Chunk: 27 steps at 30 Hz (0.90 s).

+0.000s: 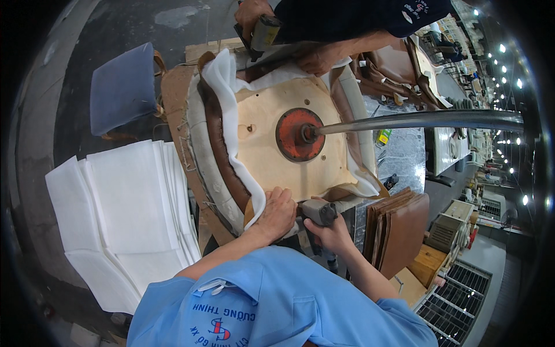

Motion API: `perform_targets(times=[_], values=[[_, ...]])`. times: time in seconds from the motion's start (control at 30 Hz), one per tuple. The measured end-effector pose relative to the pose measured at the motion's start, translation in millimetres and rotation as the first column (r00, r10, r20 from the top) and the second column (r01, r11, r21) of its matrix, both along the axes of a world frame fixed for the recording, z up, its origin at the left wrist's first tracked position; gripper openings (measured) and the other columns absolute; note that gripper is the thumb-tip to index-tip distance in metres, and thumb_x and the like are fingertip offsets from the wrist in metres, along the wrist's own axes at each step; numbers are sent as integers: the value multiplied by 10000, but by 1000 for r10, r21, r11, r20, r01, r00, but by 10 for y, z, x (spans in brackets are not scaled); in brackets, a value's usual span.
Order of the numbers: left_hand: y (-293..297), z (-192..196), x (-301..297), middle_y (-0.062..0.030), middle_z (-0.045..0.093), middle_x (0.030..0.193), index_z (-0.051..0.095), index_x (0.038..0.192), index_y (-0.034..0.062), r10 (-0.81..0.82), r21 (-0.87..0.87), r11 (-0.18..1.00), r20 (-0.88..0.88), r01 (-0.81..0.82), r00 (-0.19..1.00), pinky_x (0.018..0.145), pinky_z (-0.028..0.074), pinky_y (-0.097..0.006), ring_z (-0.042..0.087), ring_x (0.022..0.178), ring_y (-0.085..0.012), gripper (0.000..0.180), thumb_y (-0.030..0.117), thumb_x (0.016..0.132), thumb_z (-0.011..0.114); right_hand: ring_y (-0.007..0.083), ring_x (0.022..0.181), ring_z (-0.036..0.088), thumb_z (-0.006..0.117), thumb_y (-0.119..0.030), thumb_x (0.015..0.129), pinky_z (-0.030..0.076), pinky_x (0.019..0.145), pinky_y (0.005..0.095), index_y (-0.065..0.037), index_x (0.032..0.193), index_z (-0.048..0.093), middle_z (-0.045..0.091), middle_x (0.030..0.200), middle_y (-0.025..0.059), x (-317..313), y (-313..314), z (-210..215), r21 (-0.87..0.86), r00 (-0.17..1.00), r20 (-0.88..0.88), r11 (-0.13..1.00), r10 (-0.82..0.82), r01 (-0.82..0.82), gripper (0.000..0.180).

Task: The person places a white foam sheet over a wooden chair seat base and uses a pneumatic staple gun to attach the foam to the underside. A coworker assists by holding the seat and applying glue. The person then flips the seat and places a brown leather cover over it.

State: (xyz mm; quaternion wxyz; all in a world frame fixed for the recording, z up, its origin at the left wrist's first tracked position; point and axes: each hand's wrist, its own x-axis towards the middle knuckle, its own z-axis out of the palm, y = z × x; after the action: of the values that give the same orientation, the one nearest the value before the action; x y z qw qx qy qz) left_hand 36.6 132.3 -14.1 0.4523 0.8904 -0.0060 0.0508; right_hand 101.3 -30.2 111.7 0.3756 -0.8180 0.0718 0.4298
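Note:
A wooden seat panel [260, 144] lies face up, with brown leather [219, 144] and white padding [228, 98] around its edges. My left hand [277, 212], fingers curled, grips the leather cover's edge at the panel's near side. Just right of it, my right hand [334, 234] is wrapped around a staple gun [319, 211], its nose by that same edge. What lies under my left fingers is hidden. Across the panel, a co-worker's hand [315, 61] rests on the far edge; their other hand [252, 14] holds another staple gun [265, 32].
A red round plate [299, 135] on a long metal rod [422, 121] presses on the panel's middle. White padding sheets [124, 202] are stacked at left, below a blue-grey cushioned seat [124, 89]. Brown leather pieces [399, 231] stand at right, near a metal-topped table [404, 150].

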Motion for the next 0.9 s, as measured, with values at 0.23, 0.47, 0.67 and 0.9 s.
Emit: perform_targets(times=[0.23, 0.47, 0.67, 0.9], values=[[-13, -12, -3, -152, 644, 1033, 738, 819, 35, 10, 73, 997, 11, -11, 1000, 920, 435, -537, 575, 1050, -385, 186, 180, 934, 753, 186, 918, 734, 862, -162, 938, 592, 850, 344, -37, 1482, 608, 759, 1160, 132, -100, -55, -165, 13, 993, 119, 1000, 26, -28, 613], [-9, 292, 344, -164, 668, 1063, 779, 1002, 24, -112, 122, 985, -59, 118, 992, 965, 476, -525, 603, 1092, -383, 250, 254, 907, 811, 116, 650, 634, 849, -107, 947, 539, 592, 302, -121, 1622, 526, 707, 989, 18, -503, -722, -139, 373, 913, 163, 880, -374, 294, 748], [-490, 127, 773, -157, 657, 1081, 769, 946, 35, -190, 183, 965, 2, 186, 982, 986, 490, -520, 592, 1136, -378, 307, 314, 866, 870, 113, 621, 616, 822, -119, 994, 508, 548, 295, -116, 1616, 544, 684, 931, 10, -90, -1035, 68, 292, 928, 176, 918, -329, 270, 681], [-654, 65, 820, -147, 642, 1100, 773, 968, 57, -184, 266, 948, 6, 176, 983, 979, 453, -536, 571, 1138, -359, 277, 311, 874, 832, 113, 600, 625, 828, -153, 996, 492, 525, 298, -66, 1468, 647, 686, 858, 11, 263, -1081, 28, 208, 965, 127, 957, -231, 202, 513]])
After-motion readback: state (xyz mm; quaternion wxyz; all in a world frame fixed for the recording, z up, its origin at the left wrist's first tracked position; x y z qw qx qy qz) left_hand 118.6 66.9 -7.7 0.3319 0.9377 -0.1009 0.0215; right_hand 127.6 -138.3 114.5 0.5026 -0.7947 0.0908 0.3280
